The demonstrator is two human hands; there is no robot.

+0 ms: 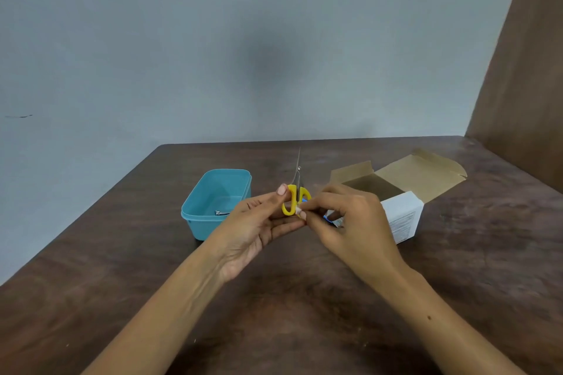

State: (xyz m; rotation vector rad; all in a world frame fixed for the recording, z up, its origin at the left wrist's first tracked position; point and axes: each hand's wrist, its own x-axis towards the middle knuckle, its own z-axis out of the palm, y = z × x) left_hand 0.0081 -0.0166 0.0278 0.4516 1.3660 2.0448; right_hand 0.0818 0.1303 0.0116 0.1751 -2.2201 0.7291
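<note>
Small yellow-handled scissors (293, 199), blades pointing up, are held above a dark wooden table (304, 298). The left hand (259, 222) grips a handle loop, and the right hand (350, 219) pinches the loops' lower end. Beside them, an open white box (402, 216) bears print too small to read. A teal tub (201, 227) stands to the left.

left hand (259, 224) and right hand (353, 222) are both showing up bare right down the forearms (170, 307), nails (281, 190) looking short and neat, tiny dark mole (429, 317) sitting on the right forearm (454, 335)
</note>
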